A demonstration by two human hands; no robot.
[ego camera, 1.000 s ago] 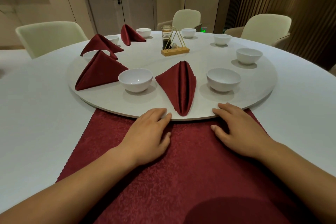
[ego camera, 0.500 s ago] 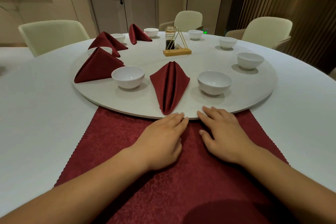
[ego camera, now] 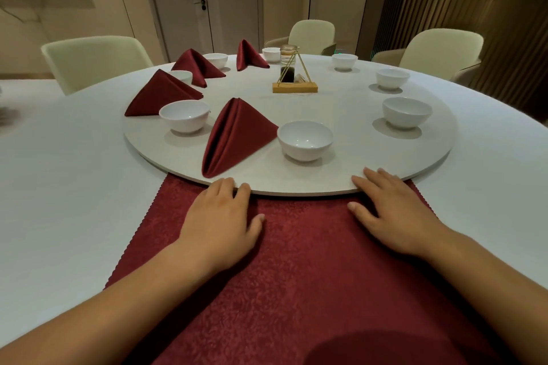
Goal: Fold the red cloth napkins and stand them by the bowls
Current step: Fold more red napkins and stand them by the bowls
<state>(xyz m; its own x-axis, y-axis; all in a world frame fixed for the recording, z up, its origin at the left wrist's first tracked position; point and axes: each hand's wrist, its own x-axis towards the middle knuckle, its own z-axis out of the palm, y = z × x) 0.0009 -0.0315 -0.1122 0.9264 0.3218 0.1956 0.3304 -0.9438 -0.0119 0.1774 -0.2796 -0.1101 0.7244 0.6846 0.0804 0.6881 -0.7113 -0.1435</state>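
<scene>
A flat red cloth napkin (ego camera: 311,261) lies spread on the table in front of me, its far edge under the round turntable (ego camera: 341,184). My left hand (ego camera: 221,219) and my right hand (ego camera: 394,216) rest flat on it, fingertips against the turntable's near rim. Several folded red napkins stand on the turntable; the nearest folded napkin (ego camera: 234,136) is between two white bowls (ego camera: 304,139) (ego camera: 184,118). Further folded napkins (ego camera: 161,92) (ego camera: 197,65) (ego camera: 249,55) stand at the left and back. Bowls (ego camera: 406,111) (ego camera: 392,78) on the right have no napkin beside them.
A gold wire stand on a wooden base (ego camera: 295,80) with a glass jar sits at the turntable's middle. Cream chairs (ego camera: 95,59) (ego camera: 441,50) (ego camera: 311,35) surround the white round table (ego camera: 59,175). A door is behind.
The turntable has turned so napkins and bowls shifted left. My hands came together at its rim, then spread apart again along it.
</scene>
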